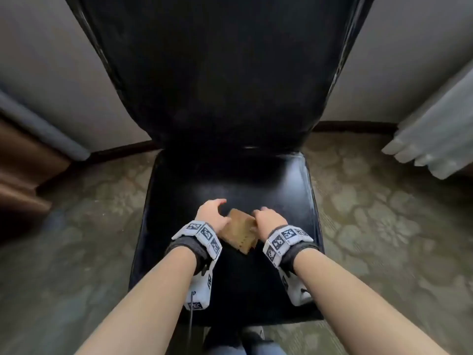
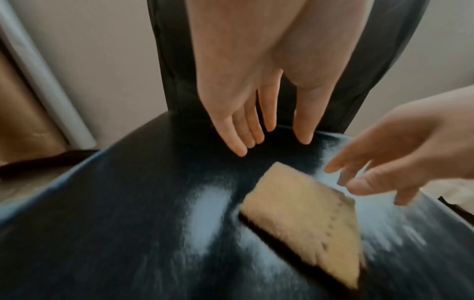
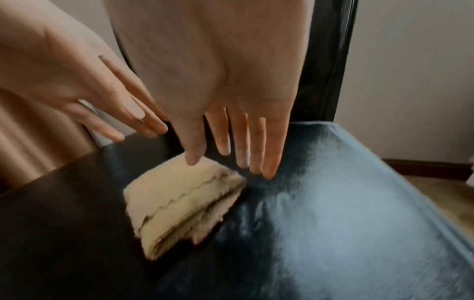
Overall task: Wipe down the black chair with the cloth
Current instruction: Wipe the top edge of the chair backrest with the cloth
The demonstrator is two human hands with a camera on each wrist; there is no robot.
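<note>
Carpeted floor (image 1: 371,226), black chair (image 1: 230,180) against wall (image 1: 396,60). Folded tan cloth (image 1: 240,233) lies near seat's front-middle. Left hand (image 1: 211,213) and right hand (image 1: 268,220) flank it, fingers straight and loose, gripping nothing; right thumb tip at cloth's far edge, contact unclear.

chair (image 1: 230,180) back — top cut off | cloth (image 1: 239,231) edges hidden by wrists — blurred

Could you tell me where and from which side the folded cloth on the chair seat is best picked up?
Probably at the cloth's loose layered edge, coming from the right hand's side. The layers gape there, so fingers could slide under and the thumb press on top, pinching the whole stack off the chair seat.
</note>
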